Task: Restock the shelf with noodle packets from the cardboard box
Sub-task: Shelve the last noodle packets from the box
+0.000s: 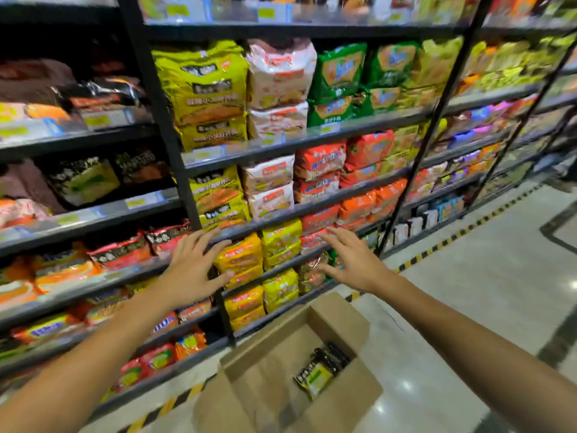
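An open cardboard box (340,320) stands on the floor at the foot of the shelf (312,207). One black and green noodle packet (321,368) lies at its bottom. My left hand (193,267) is stretched toward the shelf with fingers spread, in front of yellow noodle packets (240,257), holding nothing. My right hand (352,260) is likewise spread and empty, hovering before the red packets (315,239) on the same level. Matching black and green packets (82,179) sit on a shelf at the left.
The black shelf unit runs across the view, filled with several rows of yellow, white, green, orange and red packets. A black upright post (162,114) divides the bays. Glossy pale floor (468,292) with a yellow-black hazard strip (452,237) lies to the right.
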A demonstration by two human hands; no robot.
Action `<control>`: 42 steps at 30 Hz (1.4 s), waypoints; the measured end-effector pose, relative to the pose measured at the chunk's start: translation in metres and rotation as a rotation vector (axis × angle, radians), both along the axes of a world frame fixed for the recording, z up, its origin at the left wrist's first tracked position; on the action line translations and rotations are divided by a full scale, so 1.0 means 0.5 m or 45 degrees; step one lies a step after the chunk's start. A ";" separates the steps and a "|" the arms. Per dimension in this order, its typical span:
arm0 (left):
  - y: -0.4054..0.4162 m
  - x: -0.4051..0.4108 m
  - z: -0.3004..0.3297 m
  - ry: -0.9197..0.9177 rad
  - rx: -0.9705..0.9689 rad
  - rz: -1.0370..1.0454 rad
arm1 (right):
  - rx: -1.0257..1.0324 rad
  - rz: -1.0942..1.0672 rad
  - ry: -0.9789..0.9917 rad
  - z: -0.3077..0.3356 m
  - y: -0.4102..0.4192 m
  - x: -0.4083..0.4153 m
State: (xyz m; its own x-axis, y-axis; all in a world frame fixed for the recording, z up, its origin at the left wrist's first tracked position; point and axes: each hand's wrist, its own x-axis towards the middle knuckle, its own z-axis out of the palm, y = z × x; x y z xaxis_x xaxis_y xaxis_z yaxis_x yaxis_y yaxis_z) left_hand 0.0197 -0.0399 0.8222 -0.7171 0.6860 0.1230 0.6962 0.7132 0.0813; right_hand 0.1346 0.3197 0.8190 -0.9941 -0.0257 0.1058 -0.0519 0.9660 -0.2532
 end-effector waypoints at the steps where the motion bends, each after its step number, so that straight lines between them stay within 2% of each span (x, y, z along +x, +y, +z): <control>1: 0.019 0.015 -0.013 -0.034 -0.016 0.007 | -0.013 0.003 -0.042 -0.014 0.022 0.010; 11: 0.157 0.020 -0.127 -0.362 0.014 0.038 | -0.111 0.002 -0.291 -0.128 0.122 -0.008; 19: 0.235 -0.066 -0.298 -0.694 -0.016 0.065 | -0.237 -0.118 -0.513 -0.273 0.204 -0.046; 24: 0.290 -0.089 -0.410 -0.880 -0.007 0.211 | -0.312 -0.111 -0.714 -0.395 0.257 -0.094; 28: 0.318 -0.107 -0.561 -0.978 0.104 0.329 | -0.346 -0.055 -0.890 -0.514 0.303 -0.175; 30: 0.338 -0.127 -0.637 -1.027 0.059 0.389 | -0.352 -0.005 -0.940 -0.583 0.322 -0.220; 35: 0.388 -0.150 -0.840 -1.216 -0.012 0.526 | -0.428 -0.099 -1.081 -0.790 0.371 -0.297; 42: 0.438 -0.120 -1.162 -1.487 0.036 0.766 | -0.482 -0.156 -1.245 -1.099 0.394 -0.330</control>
